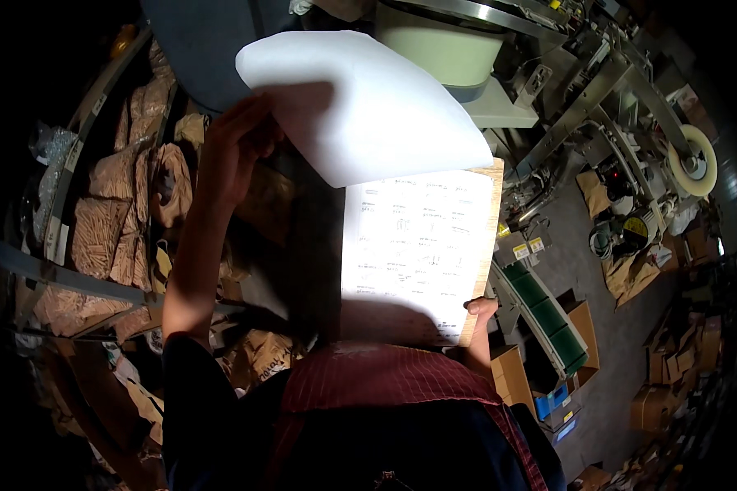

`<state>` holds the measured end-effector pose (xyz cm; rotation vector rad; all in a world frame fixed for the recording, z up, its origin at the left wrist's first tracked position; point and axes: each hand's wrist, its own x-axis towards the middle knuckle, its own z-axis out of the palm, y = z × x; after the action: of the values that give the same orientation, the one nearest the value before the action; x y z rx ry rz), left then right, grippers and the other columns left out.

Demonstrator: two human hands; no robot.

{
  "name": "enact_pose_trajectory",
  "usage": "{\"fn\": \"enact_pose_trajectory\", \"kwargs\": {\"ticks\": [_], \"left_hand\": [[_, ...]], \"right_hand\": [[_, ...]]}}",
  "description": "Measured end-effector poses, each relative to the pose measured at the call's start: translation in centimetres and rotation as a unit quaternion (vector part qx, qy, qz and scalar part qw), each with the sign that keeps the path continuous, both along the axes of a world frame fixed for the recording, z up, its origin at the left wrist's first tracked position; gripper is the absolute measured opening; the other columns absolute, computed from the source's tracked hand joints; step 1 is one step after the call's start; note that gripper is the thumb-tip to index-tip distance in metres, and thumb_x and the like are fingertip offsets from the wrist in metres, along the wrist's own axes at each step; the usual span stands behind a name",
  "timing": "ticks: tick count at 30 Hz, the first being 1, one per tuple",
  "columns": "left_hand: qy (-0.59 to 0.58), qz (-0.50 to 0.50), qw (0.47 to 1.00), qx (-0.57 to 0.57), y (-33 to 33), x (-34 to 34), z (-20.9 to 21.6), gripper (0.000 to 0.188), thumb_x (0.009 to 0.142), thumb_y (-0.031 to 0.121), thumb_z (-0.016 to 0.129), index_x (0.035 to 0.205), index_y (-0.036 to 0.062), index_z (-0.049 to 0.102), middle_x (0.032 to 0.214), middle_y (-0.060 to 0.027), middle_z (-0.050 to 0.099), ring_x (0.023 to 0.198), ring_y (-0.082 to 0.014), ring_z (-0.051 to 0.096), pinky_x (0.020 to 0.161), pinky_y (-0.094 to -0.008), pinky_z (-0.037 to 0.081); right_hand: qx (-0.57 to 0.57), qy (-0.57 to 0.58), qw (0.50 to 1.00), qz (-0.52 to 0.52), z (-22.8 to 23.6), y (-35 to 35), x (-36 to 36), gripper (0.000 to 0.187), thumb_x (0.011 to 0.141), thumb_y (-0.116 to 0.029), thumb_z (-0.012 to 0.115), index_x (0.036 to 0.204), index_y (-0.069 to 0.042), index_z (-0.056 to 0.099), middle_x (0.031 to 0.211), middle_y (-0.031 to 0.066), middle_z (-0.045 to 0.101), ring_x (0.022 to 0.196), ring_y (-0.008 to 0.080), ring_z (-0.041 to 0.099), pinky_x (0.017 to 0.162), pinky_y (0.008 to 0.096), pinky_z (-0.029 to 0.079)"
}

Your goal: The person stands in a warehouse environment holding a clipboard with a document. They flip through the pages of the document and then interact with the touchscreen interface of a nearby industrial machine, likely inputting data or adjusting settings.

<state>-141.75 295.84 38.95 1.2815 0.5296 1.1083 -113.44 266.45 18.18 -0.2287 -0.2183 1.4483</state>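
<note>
A wooden clipboard board (496,192) with printed sheets lies in front of my body. My right hand (481,315) grips its lower right edge, thumb on top. With my left hand (246,131) I pinch the left edge of a lifted white sheet (368,106), which curves up and away over the board's far end. The side of that sheet facing me looks blank. Beneath it shows a printed page (413,245) with rows of small text and little drawings. A shadow covers the page's near end, and the board's top end is hidden behind the lifted sheet.
Shelves on the left hold brown paper packs (102,237). Beyond the sheet stands a pale green round machine bowl (438,49). To the right are a green conveyor belt (540,311), an open cardboard box (516,380), a machine with a tape roll (692,159) and stacked cartons (655,407).
</note>
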Motion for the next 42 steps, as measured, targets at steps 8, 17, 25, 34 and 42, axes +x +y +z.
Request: {"fn": "enact_pose_trajectory", "kwargs": {"ticks": [8,17,25,34,42], "left_hand": [[-0.025,0.014,0.997,-0.074,2.2,0.2,-2.4,0.027,0.101,0.023,0.056,0.117,0.0030,0.064,0.096,-0.0033,0.068,0.080,-0.0112,0.062,0.068,-0.0250,0.049],[0.056,-0.030,0.997,-0.045,1.9,0.9,-2.7,0.044,0.097,0.022,0.058,0.137,0.0031,0.054,0.115,-0.0056,0.069,0.100,-0.0142,0.067,0.077,-0.0270,0.050],[0.050,-0.047,0.997,-0.043,1.3,1.2,-2.0,0.051,0.096,0.018,0.060,0.143,0.0010,0.048,0.126,-0.0096,0.063,0.110,-0.0178,0.062,0.094,-0.0323,0.052],[0.018,-0.050,0.999,0.006,1.1,0.9,-2.3,0.054,0.093,0.019,0.060,0.142,-0.0008,0.049,0.129,-0.0116,0.063,0.116,-0.0210,0.061,0.102,-0.0356,0.046],[0.212,0.112,0.959,0.148,0.4,1.7,-2.8,0.059,0.092,0.018,0.063,0.143,-0.0026,0.044,0.130,-0.0169,0.060,0.116,-0.0306,0.060,0.102,-0.0372,0.044]], "right_hand": [[0.031,-0.002,0.999,0.013,-1.4,0.0,0.7,0.104,0.048,-0.009,0.055,0.148,0.006,0.032,0.142,0.0294,0.048,0.126,0.0457,0.051,0.105,0.0511,0.044],[-0.055,-0.038,0.998,-0.002,-0.5,0.9,0.5,0.103,0.050,-0.018,0.053,0.148,0.005,0.033,0.141,0.0274,0.049,0.125,0.0433,0.052,0.107,0.0473,0.043],[0.023,-0.044,0.999,0.015,-0.2,2.4,0.8,0.103,0.049,-0.016,0.055,0.148,0.004,0.035,0.141,0.0268,0.050,0.126,0.0408,0.051,0.109,0.0440,0.041],[0.011,-0.004,1.000,0.017,-1.5,2.6,1.4,0.106,0.047,-0.008,0.054,0.150,0.002,0.034,0.144,0.0243,0.049,0.130,0.0406,0.049,0.112,0.0425,0.036],[0.020,0.029,0.999,0.008,-0.3,3.1,0.8,0.101,0.051,-0.002,0.055,0.150,0.005,0.032,0.145,0.0283,0.046,0.131,0.0429,0.049,0.110,0.0477,0.041]]}}
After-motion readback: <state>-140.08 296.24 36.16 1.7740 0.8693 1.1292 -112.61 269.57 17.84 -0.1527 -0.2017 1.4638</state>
